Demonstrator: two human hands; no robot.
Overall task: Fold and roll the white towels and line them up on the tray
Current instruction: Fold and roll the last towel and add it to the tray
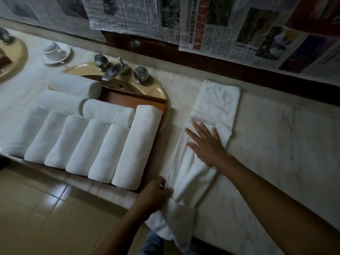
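Tan sink [158,90] set in marble counter [276,144], left half; chrome faucet [112,70], two faceted knobs [141,74] at back rim. White cup [52,48] on saucer [65,52] near far-left edge. Newspapers [220,24] cover wall.

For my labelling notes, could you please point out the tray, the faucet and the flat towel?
tray [141,100]: head view, bare wood at its far end.
faucet [109,74]: head view, its spout.
flat towel [219,100]: head view, its far end on the counter.
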